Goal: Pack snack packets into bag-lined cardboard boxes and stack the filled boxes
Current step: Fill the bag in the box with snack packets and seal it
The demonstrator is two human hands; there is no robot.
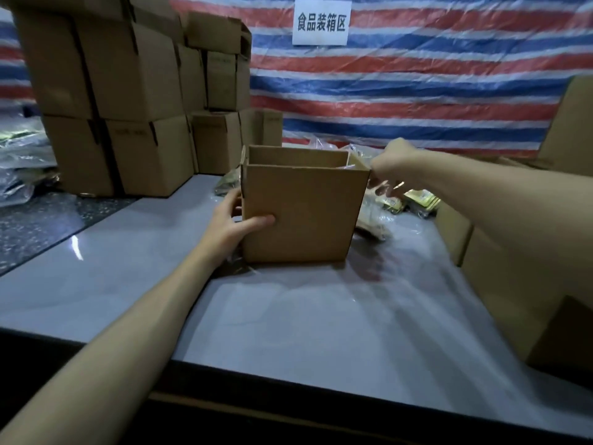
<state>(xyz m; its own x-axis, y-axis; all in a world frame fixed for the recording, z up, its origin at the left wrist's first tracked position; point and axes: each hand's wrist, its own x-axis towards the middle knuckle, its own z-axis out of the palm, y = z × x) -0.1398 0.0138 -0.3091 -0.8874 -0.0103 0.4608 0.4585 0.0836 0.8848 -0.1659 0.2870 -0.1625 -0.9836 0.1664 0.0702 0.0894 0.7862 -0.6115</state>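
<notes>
An open cardboard box (305, 216) stood upright on the grey bench (122, 271), the left grip (236, 220) clasping its near left corner, thumb on the front face. The right grip (393, 163), fingers curled, was at the box's top right corner; whether it held anything could not be told. Snack packets (417, 200) lay just right of the box.

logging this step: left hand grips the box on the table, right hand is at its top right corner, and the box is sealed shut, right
Not sealed: the head view shows the box open at the top. The rest holds: the left hand grips it on the table, and the right hand is at its top right corner.
</notes>
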